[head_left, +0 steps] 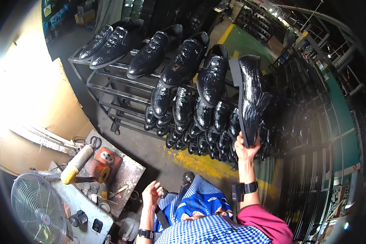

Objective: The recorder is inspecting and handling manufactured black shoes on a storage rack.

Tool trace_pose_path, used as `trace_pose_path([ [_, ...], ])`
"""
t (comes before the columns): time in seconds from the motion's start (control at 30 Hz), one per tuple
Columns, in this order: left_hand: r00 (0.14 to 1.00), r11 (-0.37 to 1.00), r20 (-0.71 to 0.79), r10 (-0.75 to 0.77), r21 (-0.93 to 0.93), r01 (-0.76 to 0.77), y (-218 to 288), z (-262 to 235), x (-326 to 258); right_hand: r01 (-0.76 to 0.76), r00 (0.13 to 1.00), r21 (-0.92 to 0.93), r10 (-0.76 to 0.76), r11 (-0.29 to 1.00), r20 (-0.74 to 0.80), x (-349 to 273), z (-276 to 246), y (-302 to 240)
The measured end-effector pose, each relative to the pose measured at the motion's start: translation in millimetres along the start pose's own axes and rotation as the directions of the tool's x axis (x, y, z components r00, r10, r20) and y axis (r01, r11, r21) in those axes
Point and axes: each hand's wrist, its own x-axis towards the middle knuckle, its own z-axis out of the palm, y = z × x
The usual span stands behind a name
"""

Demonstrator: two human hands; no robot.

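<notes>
A glossy black shoe (251,93) is held up at the right end of the rack, toe downward and sole edge facing left. My right hand (247,152) grips it around the toe, with the arm stretched forward. Several similar black shoes, such as a lace-up shoe (186,59), stand in a row on the top bars of the metal rack (118,77), toes toward me. My left hand (151,194) hangs in front of my apron (209,203), its fingers loosely bent and apart, holding nothing.
More shoes (183,105) fill the rack's lower tiers. At left stand a worktable (128,171) with an orange tool (103,164), a heat gun-like tool (78,162) and a round fan (38,209). Further racks (309,118) line the right side.
</notes>
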Motion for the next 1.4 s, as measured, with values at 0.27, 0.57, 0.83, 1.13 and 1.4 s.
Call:
trace_pose_path([
  [0.27, 0.971, 0.989, 0.212, 0.111, 0.071, -0.128, 52, 57, -15, -0.152, 0.936, -0.343, 0.247, 0.927, 0.253, -50, -26, 6],
  [0.57, 0.896, 0.958, 0.386, 0.219, -0.259, -0.122, 150, 108, -60, -0.364, 0.748, -0.911, 0.644, 0.192, -0.163, -63, 63, 41],
  [0.83, 0.837, 0.933, 0.415, 0.357, -0.118, -0.340, 121, 50, -56, -0.191, 0.720, -0.980, 0.672, -0.049, -0.173, -63, 65, 67],
  [1.13, 0.826, 0.919, 0.415, 0.382, -0.078, -0.386, 121, 50, -68, 0.065, 0.755, -0.973, 0.649, -0.222, -0.098, -66, 79, 85],
  [1.4, 0.834, 0.933, 0.419, 0.359, -0.152, -0.326, 113, 33, -65, 0.371, 0.761, -0.882, 0.640, -0.291, 0.109, -67, 92, 90],
])
